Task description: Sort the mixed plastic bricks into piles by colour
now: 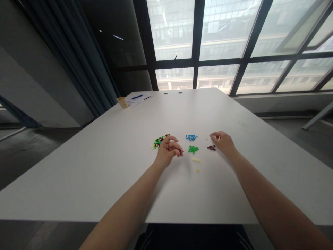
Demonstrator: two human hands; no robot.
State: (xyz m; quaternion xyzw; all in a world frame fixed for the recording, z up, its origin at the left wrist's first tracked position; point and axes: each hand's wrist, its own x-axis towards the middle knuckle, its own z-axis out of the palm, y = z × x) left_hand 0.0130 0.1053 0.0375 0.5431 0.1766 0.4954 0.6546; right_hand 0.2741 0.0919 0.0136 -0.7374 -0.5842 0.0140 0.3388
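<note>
My left hand point(169, 150) hovers beside a mixed pile of small building bricks point(158, 141) and covers part of it. Its fingers are curled with thumb and fingertips close together; a small dark bit seems to show there, too small to name. Thumb and forefinger of my right hand point(223, 141) are pinched just beyond the dark brown pieces point(211, 148); anything between them is too small to make out. A tiny whitish piece point(206, 139) lies left of those fingertips. Between my hands are a blue group point(191, 138), a green group point(193, 149), pale yellow pieces point(196, 160) and small orange-yellow ones point(197, 171).
Everything lies on a white table point(117, 166). Toward its far left stand a paper cup point(122, 102) and papers point(142, 100) with a blue pen point(137, 97). Two dark round discs point(165, 93) are near the far edge, before large windows.
</note>
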